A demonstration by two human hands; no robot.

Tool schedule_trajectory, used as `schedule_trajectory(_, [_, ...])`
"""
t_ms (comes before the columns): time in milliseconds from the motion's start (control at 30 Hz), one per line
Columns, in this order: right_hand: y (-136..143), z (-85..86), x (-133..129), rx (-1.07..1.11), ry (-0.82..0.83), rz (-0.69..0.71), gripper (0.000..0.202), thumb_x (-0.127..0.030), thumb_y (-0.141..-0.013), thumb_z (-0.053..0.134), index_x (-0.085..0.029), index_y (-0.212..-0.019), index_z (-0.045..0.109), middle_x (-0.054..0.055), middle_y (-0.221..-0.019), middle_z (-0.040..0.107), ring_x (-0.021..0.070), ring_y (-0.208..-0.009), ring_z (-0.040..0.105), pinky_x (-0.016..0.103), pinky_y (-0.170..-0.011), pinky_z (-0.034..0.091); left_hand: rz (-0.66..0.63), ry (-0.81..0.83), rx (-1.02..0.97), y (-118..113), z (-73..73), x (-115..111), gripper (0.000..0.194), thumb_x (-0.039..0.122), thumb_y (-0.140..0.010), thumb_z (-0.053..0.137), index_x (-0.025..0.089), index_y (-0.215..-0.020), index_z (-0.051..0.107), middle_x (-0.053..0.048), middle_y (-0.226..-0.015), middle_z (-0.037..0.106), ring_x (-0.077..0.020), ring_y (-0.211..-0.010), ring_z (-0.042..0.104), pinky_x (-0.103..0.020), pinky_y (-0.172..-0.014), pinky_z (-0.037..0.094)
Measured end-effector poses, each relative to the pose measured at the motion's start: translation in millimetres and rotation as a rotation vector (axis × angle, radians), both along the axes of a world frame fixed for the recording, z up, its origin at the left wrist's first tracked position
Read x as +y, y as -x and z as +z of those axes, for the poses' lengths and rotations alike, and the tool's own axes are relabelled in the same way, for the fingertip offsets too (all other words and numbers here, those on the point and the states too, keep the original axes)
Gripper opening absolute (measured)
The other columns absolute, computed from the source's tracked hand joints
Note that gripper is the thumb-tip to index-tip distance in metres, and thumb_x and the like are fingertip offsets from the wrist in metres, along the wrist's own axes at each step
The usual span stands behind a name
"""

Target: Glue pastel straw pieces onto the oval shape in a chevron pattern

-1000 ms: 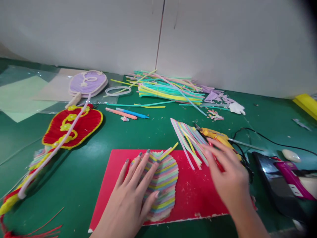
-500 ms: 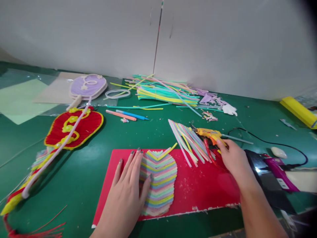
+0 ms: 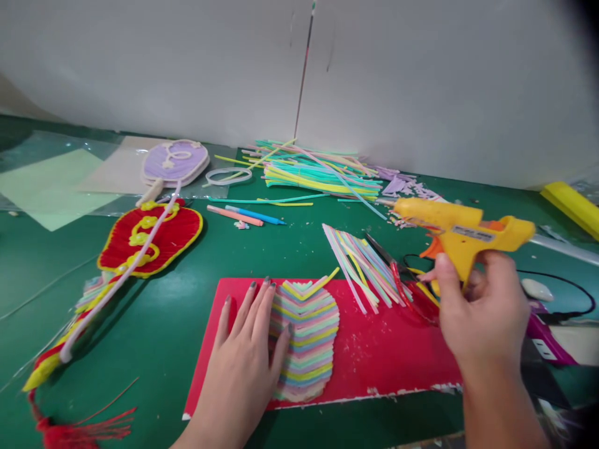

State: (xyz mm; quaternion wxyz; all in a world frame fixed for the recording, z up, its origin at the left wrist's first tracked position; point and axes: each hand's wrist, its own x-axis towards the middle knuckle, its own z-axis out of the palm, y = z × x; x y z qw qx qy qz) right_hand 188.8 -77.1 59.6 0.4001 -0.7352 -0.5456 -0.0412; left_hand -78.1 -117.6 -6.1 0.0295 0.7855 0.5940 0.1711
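Observation:
My left hand (image 3: 250,349) lies flat with fingers stretched, over the left edge of a fan-shaped piece (image 3: 309,340) covered in pastel V-shaped stripes. Under both is a red board (image 3: 388,349). My right hand (image 3: 482,305) grips a yellow glue gun (image 3: 449,224) by its handle, raised above the table with the nozzle towards the left. Cut pastel strips (image 3: 358,265) lie just beyond the board, partly over its far edge. Red-handled scissors (image 3: 400,287) rest against the strips, partly hidden behind my right hand.
A red fan (image 3: 159,243) with yellow trim and a lilac fan (image 3: 175,162) lie at the left. At the back is a pile of pastel sticks (image 3: 322,181). Two pens (image 3: 255,215) lie in the middle. A purple power strip (image 3: 550,340) is at the right, beside a black cord (image 3: 566,280).
My right hand has lifted the glue gun off the table and brought it up and nearer, uncovering the scissors. My left hand stays on the striped piece. The view has shifted slightly.

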Motion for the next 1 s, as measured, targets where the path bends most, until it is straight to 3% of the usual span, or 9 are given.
schedule_trajectory(133, [31.1, -13.2, -9.8, -0.028, 0.095, 0.145, 0.045, -0.054, -0.089, 0.042, -0.018, -0.107, 0.062, 0.012, -0.085, 0.070, 0.0250, -0.077, 0.067, 0.036, -0.067, 0.052, 0.016, -0.007, 0.010, 0.0, 0.3, -2.7, 0.055, 0.038, -0.094, 0.039, 0.013, -0.142, 0.030, -0.013, -0.137, 0.053, -0.0295, -0.130, 0.044, -0.056, -0.110, 0.029])
schedule_trajectory(300, [50.5, -40.1, -19.2, 0.025, 0.218, 0.146, 0.055, -0.055, -0.092, 0.031, -0.014, -0.115, 0.059, 0.017, -0.106, 0.068, 0.0267, -0.093, 0.066, 0.036, -0.072, 0.053, 0.014, 0.059, -0.037, 10.9, 4.1, 0.9, 0.051, 0.031, -0.096, 0.035, 0.015, -0.144, 0.026, -0.012, -0.140, 0.049, -0.0256, -0.131, 0.043, -0.054, -0.110, 0.030])
schedule_trajectory(433, [46.5, -49.2, -23.1, 0.012, 0.215, 0.065, 0.058, -0.057, -0.090, 0.034, -0.013, -0.119, 0.055, 0.019, -0.115, 0.064, 0.0311, -0.105, 0.061, 0.041, -0.078, 0.052, 0.018, 0.073, -0.156, 30.2, 11.0, 19.9, 0.035, 0.029, -0.096, 0.035, 0.023, -0.128, 0.048, -0.009, -0.141, 0.048, -0.0249, -0.132, 0.043, -0.052, -0.107, 0.034])
schedule_trajectory(533, [40.6, -51.2, -22.6, 0.032, 0.227, 0.010, 0.060, -0.059, -0.089, 0.034, -0.012, -0.118, 0.055, 0.021, -0.114, 0.063, 0.0332, -0.104, 0.060, 0.043, -0.078, 0.051, -0.056, 0.116, -0.167, 42.6, 12.3, 35.1, 0.028, 0.032, -0.091, 0.049, 0.027, -0.117, 0.057, -0.007, -0.143, 0.046, -0.0289, -0.135, 0.037, -0.055, -0.107, 0.033])
schedule_trajectory(633, [37.4, -53.5, -20.9, 0.071, 0.255, -0.005, 0.065, -0.063, -0.087, 0.033, -0.010, -0.117, 0.056, 0.022, -0.112, 0.063, 0.0344, -0.103, 0.060, 0.044, -0.077, 0.051, -0.116, 0.176, -0.146, 48.4, 8.9, 41.3, 0.036, 0.033, -0.082, 0.062, 0.029, -0.117, 0.058, -0.007, -0.146, 0.041, -0.0332, -0.138, 0.030, -0.060, -0.107, 0.028])
schedule_trajectory(767, [36.5, -56.9, -19.7, 0.075, 0.244, 0.004, 0.065, -0.064, -0.087, 0.033, -0.010, -0.116, 0.056, 0.022, -0.113, 0.062, 0.0344, -0.105, 0.059, 0.045, -0.081, 0.050, -0.114, 0.213, -0.149, 47.3, 3.8, 36.8, 0.040, 0.030, -0.079, 0.064, 0.029, -0.119, 0.055, -0.007, -0.149, 0.037, -0.0330, -0.141, 0.023, -0.062, -0.107, 0.027])
schedule_trajectory(1000, [34.4, -59.8, -21.0, 0.042, 0.213, 0.032, 0.063, -0.061, -0.088, 0.035, -0.010, -0.116, 0.056, 0.022, -0.111, 0.063, 0.0339, -0.103, 0.061, 0.045, -0.079, 0.051, -0.075, 0.136, -0.141, 42.6, 9.2, 38.3, 0.033, 0.031, -0.079, 0.065, 0.027, -0.111, 0.058, -0.008, -0.146, 0.040, -0.0339, -0.139, 0.027, -0.062, -0.106, 0.028])
